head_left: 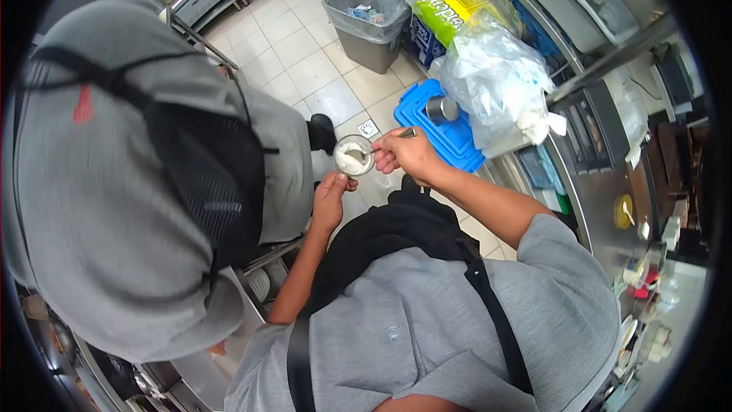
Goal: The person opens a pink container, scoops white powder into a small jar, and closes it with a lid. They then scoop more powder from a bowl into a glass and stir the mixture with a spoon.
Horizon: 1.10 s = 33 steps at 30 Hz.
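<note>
Near the middle of the view, my left hand (pixel 331 197) is closed on the lower edge of a small round container (pixel 342 172). White creamy stuff (pixel 352 159) lies inside it. My right hand (pixel 408 154) is closed around the handle of a metal spoon (pixel 407 133), at the container's right side. The spoon's other end reaches into the white stuff, and its tip is partly hidden there. Both hands are held in front of my body, above the tiled floor.
A co-worker in grey with a black apron (pixel 202 175) stands close on the left. Ahead is a lined grey bin (pixel 370 42). On the right are a blue lid (pixel 450 141) with a metal cup, plastic bags (pixel 496 76) and a steel counter (pixel 602 206).
</note>
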Each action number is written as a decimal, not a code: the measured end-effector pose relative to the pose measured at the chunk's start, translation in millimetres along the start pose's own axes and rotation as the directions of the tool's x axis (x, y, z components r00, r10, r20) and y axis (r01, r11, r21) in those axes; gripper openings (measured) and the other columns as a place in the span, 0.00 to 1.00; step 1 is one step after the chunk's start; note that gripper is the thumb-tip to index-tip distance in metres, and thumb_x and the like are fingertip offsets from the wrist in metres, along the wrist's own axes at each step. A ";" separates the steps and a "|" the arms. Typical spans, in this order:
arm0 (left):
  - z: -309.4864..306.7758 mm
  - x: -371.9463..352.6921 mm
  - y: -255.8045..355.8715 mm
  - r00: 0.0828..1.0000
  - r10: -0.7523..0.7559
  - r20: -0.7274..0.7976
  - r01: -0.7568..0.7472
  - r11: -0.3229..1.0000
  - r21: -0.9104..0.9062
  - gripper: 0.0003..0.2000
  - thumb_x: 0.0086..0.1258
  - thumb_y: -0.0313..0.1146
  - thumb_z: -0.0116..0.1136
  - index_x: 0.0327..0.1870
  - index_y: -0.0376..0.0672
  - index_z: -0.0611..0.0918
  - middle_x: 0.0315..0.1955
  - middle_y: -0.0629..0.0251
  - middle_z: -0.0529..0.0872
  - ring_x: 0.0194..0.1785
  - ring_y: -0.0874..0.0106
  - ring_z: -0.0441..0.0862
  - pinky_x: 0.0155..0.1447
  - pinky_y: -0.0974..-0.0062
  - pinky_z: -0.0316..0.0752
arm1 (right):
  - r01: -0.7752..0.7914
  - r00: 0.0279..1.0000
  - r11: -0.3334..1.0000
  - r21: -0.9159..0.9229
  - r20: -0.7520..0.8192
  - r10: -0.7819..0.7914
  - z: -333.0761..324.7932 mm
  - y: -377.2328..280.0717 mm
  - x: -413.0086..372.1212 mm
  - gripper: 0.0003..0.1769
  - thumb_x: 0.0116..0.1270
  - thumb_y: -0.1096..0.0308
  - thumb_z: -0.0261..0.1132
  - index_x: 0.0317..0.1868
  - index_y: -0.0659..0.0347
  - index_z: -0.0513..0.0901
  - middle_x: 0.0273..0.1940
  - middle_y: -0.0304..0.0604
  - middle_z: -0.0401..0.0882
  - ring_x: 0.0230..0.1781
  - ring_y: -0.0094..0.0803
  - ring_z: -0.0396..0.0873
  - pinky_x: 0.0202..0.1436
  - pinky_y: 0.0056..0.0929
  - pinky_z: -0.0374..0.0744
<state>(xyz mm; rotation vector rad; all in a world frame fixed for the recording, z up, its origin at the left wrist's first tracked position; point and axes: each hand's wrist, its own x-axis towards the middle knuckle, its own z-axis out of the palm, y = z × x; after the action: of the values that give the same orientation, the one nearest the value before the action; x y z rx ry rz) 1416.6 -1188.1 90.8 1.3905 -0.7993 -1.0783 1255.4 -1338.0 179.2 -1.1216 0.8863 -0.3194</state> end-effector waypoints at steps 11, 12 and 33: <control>39.6 121.6 10.8 0.999 -0.037 0.016 0.039 0.986 -0.162 0.18 0.77 0.39 0.43 0.23 0.42 0.70 0.24 0.66 0.74 0.36 0.70 0.78 0.47 0.70 0.74 | 0.811 0.563 0.274 -0.517 0.563 -0.604 -107.1 -87.0 43.7 0.08 0.66 0.68 0.64 0.42 0.60 0.85 0.36 0.45 0.83 0.37 0.45 0.82 0.40 0.37 0.79; 45.1 132.3 13.9 0.999 -0.036 0.012 0.037 0.988 -0.150 0.19 0.77 0.40 0.43 0.22 0.42 0.70 0.22 0.66 0.73 0.35 0.70 0.78 0.46 0.70 0.74 | 0.826 0.551 0.270 -0.495 0.605 -0.575 -115.1 -86.9 53.0 0.08 0.65 0.68 0.65 0.42 0.60 0.85 0.36 0.44 0.82 0.37 0.45 0.81 0.40 0.38 0.79; -41.2 535.2 44.7 0.951 -0.077 0.301 0.041 0.991 0.126 0.16 0.65 0.37 0.50 0.22 0.33 0.78 0.17 0.66 0.74 0.23 0.74 0.69 0.31 0.74 0.65 | 0.701 0.613 0.151 -0.697 0.482 -0.626 -140.6 -169.5 355.6 0.08 0.59 0.72 0.68 0.40 0.58 0.84 0.32 0.43 0.79 0.35 0.42 0.80 0.37 0.39 0.79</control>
<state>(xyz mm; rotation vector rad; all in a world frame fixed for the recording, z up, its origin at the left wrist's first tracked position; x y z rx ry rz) 1646.0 -1673.6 48.2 1.3702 -1.0652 -1.3321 1407.3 -1726.3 146.5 -2.5066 0.3335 -0.5961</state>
